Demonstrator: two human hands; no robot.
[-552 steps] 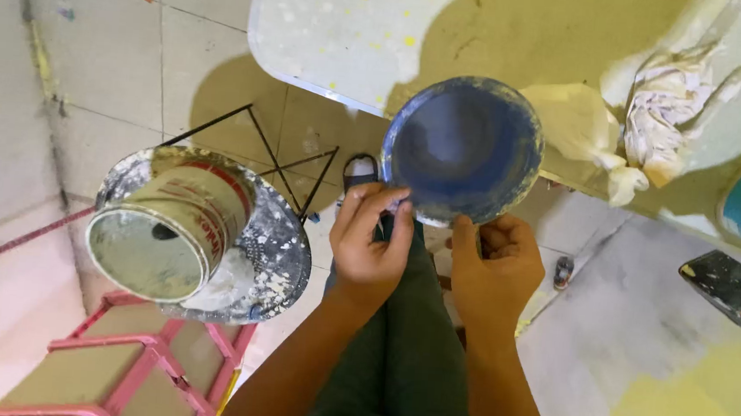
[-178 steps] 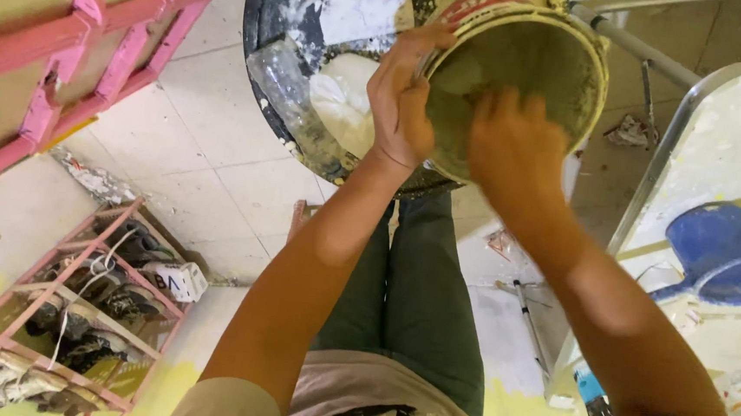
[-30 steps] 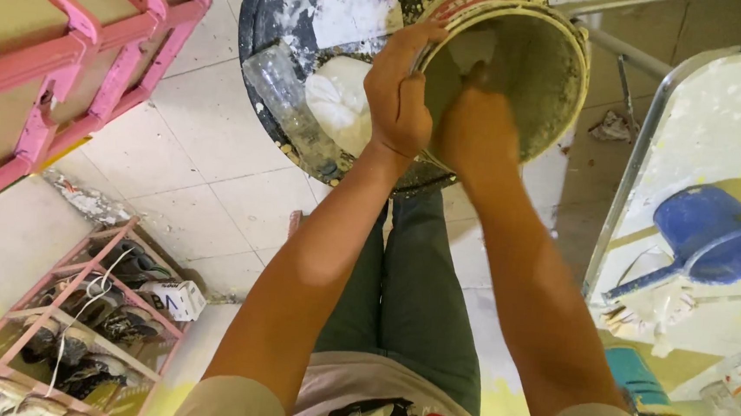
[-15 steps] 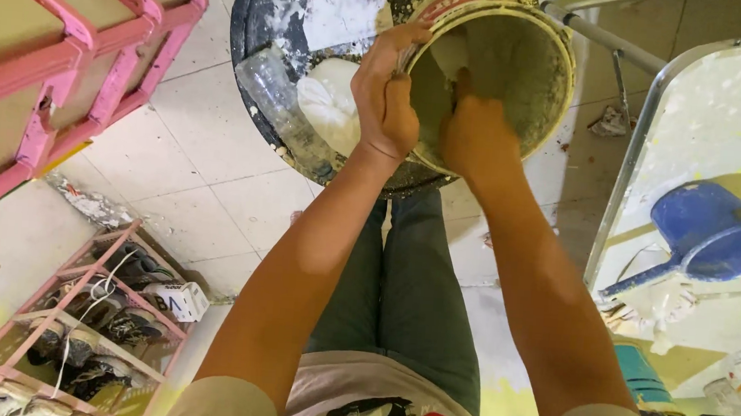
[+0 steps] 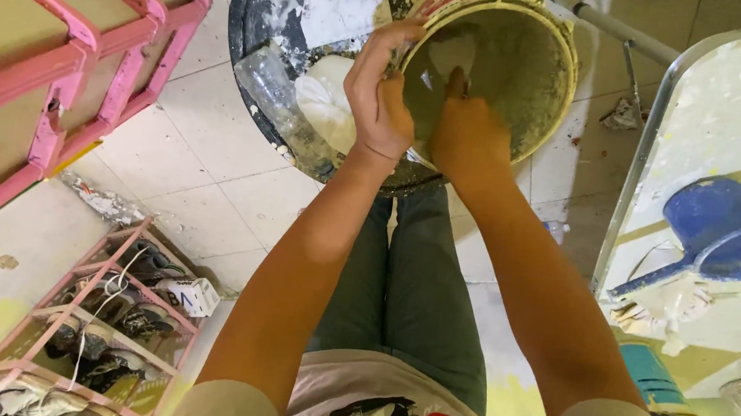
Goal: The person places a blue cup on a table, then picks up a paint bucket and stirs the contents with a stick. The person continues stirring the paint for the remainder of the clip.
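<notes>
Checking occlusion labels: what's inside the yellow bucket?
The right hand reaches into the yellow bucket, whose walls are smeared with grey residue. The left hand grips the rim. The hand covers the bottom.

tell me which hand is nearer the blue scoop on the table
Right. The right hand reaches inside the paint bucket, on the side towards the blue scoop. The left hand grips the bucket's far rim, farther from the scoop.

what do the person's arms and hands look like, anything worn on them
Both arms are bare from the short sleeves down: no gloves, watch, rings or bands show. The left hand and right hand are bare too. The sleeves are pale beige, ending near the shoulders, on a shirt with a red and black print on the chest. Dark green trousers show below.
</notes>
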